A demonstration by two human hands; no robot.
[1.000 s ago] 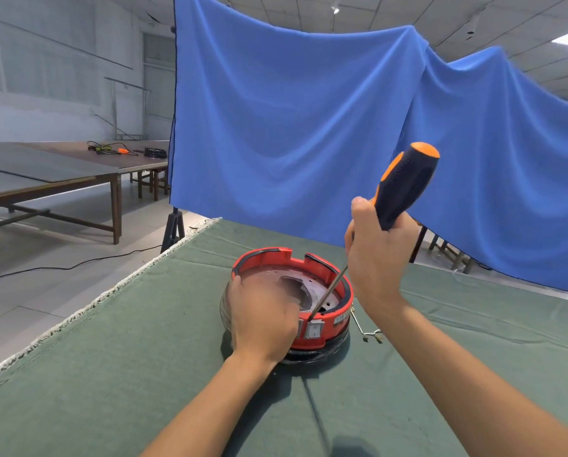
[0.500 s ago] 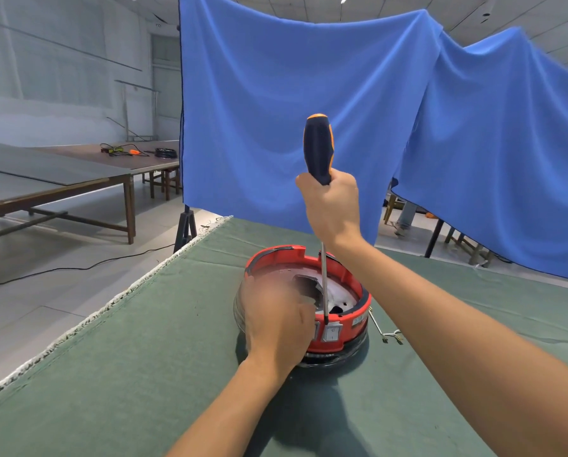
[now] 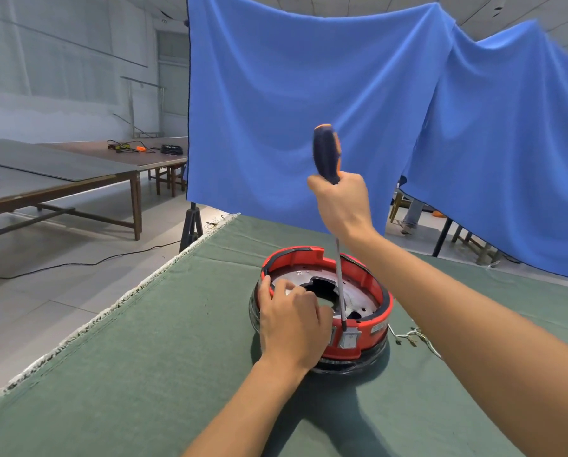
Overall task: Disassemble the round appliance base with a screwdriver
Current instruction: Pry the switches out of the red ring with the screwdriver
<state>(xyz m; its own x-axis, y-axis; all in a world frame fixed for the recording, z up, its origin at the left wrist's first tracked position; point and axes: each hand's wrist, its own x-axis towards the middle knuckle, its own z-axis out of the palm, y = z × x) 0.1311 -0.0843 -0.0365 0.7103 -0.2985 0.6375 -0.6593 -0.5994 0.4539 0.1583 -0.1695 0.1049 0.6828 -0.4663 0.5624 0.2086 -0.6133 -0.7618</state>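
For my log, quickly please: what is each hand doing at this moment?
Left hand: fingers curled over the near rim of the red appliance base, holding it.
Right hand: closed around the screwdriver handle.

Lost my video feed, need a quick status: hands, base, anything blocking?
Right hand grips screwdriver, near upright, tip at near rim. Left hand holds red base on the green cloth. Loose wire beside base, not blocking.

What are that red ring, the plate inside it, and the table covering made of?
The red ring looks like moulded plastic: even colour, soft sheen, shaped notches. The plate inside it seems to be bare metal: silvery, reflective, with punched holes. The table covering looks like green felt or woven cloth: matte, creased, with a frayed pale edge. The screwdriver has a steel-looking shaft and a handle of plastic or rubber.
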